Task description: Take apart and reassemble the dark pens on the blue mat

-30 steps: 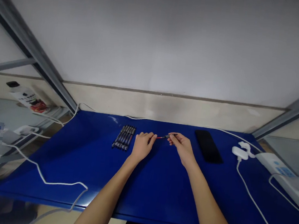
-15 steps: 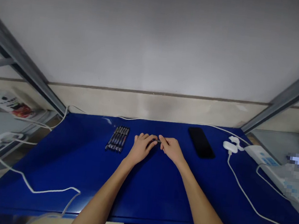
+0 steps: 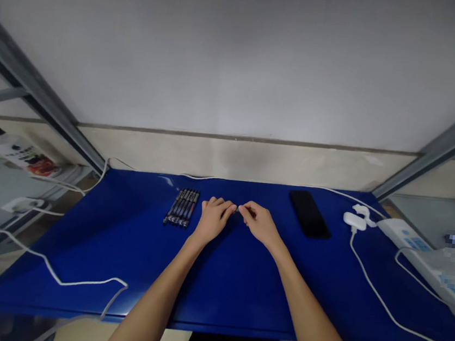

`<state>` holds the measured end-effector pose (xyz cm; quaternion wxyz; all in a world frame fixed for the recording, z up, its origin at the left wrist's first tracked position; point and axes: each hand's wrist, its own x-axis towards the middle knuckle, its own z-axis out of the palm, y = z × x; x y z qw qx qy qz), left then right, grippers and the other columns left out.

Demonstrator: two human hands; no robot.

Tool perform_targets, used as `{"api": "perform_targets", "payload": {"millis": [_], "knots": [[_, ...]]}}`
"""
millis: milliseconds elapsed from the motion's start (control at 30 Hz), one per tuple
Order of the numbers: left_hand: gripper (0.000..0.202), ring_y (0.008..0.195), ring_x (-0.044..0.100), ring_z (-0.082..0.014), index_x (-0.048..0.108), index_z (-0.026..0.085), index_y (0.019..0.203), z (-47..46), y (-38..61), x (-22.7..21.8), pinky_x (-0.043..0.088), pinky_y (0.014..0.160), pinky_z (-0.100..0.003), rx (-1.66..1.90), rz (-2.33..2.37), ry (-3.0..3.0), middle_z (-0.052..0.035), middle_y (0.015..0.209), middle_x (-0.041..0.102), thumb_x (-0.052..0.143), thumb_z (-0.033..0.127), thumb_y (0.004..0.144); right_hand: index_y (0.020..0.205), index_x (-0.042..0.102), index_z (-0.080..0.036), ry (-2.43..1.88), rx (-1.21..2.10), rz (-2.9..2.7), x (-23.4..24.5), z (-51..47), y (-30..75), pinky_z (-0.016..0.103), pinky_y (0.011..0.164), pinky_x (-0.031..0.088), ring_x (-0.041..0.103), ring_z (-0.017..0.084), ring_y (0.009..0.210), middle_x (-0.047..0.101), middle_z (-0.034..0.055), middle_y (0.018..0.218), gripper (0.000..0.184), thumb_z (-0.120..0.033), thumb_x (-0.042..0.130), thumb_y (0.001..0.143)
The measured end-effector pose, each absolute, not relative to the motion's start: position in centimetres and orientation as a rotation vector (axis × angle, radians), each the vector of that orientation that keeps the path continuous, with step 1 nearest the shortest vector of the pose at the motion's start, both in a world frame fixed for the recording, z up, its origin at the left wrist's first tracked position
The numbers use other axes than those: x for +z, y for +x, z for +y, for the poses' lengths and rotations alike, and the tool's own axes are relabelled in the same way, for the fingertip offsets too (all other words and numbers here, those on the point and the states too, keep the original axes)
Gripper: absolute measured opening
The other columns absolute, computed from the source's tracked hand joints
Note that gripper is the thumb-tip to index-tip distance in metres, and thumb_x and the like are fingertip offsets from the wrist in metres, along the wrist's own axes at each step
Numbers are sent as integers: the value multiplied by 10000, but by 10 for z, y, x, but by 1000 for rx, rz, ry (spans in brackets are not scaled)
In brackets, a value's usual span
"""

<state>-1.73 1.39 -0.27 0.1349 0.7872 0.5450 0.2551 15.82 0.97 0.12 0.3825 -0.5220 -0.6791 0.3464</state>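
Observation:
Near the middle of the blue desk (image 3: 233,297), my left hand (image 3: 213,219) and my right hand (image 3: 261,222) face each other with their fingertips almost meeting. Thumb and fingers of both are pinched on a slim pen (image 3: 237,209); only a short piece shows between the tips, and the rest is hidden by my fingers. To the left of my left hand, several dark pens (image 3: 181,207) lie side by side in a neat row. A black phone (image 3: 310,214) lies flat to the right of my right hand.
On the right are a white earbud case (image 3: 355,221) on a cable and a white power strip (image 3: 412,241). A white cable (image 3: 87,284) crosses the left front of the desk. A bottle (image 3: 24,153) leans beyond the left bed frame.
My fingertips have shifted along the pen, and less of its dark body shows between them. The view has moved slightly; the row of pens and the phone lie as before.

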Motion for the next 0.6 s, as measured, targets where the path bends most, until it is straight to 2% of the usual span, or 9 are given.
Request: {"api": "perform_targets", "payload": {"millis": [67,167,233,300,400,467,600], "knots": [[385,861,491,-190,665,241,908,14,-18,-2,273,790,-332,753,1585,2269,-22,838,623,341,421,1011,766,591,-220,-1292,874,-1764,2,9,158,260,562,382,543,150,568,600,-4,627,317,-484,498,915],[288,861,501,-182,643,280,1056,12,-18,1,278,788,-319,784,1471,2280,-4,866,631,421,447,984,587,501,-210,-1364,859,-1779,1,10,160,270,550,360,501,140,505,537,-3,531,474,-486,396,959],[274,871,505,-181,635,289,1087,10,-16,1,279,788,-316,775,1416,2293,-2,879,633,453,457,970,504,454,-206,-1418,863,-1768,0,12,161,277,549,357,489,137,477,504,2,478,563,-505,352,969],[294,879,505,-185,650,277,1046,10,-15,0,277,789,-320,749,1434,2293,-9,875,633,420,449,984,521,493,-205,-1419,881,-1760,0,12,161,276,547,362,502,141,480,515,2,483,556,-523,369,961],[345,876,504,-191,660,264,996,13,-14,-4,275,790,-328,742,1515,2260,-14,866,636,358,430,1006,725,595,-212,-1345,886,-1757,1,12,159,265,535,364,534,147,532,591,-1,597,385,-511,463,929],[345,873,508,-189,654,261,995,14,-14,-4,280,796,-329,756,1524,2231,-10,870,640,352,428,1008,793,592,-220,-1312,861,-1769,2,11,158,262,529,359,528,147,542,603,-4,632,316,-494,496,917],[288,888,520,-184,613,286,1138,12,-17,0,297,809,-323,775,1391,2239,-4,924,650,428,442,982,591,483,-214,-1383,833,-1773,2,12,160,274,504,335,471,142,480,511,-7,502,460,-519,445,933]]}}
